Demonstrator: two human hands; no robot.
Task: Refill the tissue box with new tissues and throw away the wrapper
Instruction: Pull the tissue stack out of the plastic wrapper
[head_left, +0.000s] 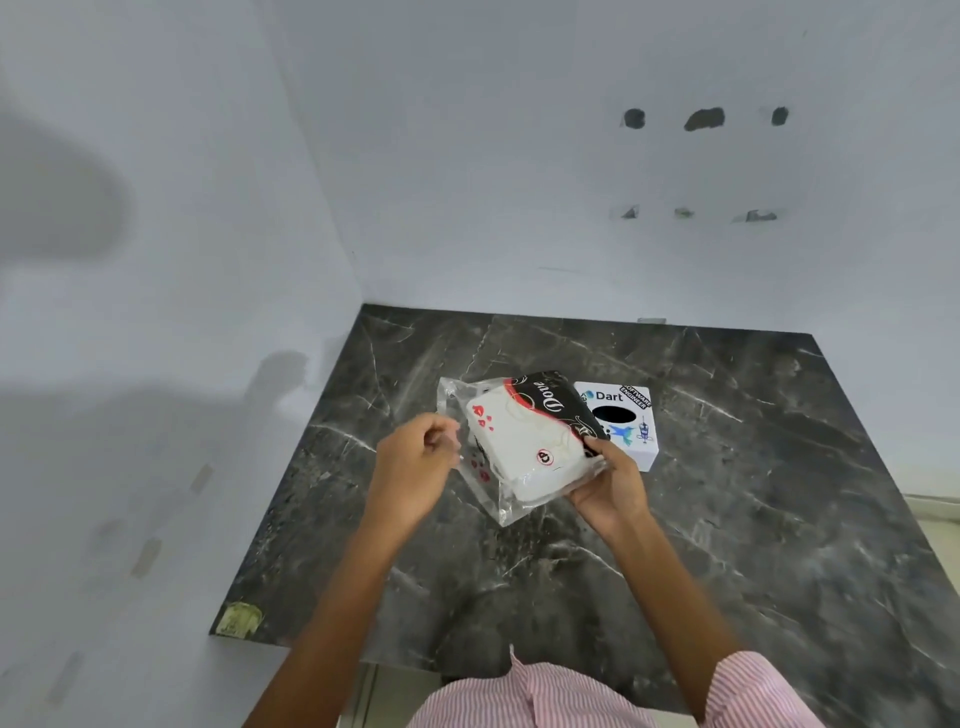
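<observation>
A pack of new tissues in a clear plastic wrapper with black, red and white print is held tilted above the dark marble table. My right hand grips the pack's lower right corner. My left hand pinches the wrapper's clear left edge. Just behind the pack, on the table, stands the white tissue box with "Dart" printed on it and a dark oval opening on top. The pack hides the box's left side.
Pale walls meet in a corner at the table's far left. The table's left edge runs diagonally toward me, with a yellowish sticker at its near corner. Striped pink sleeves show at the bottom.
</observation>
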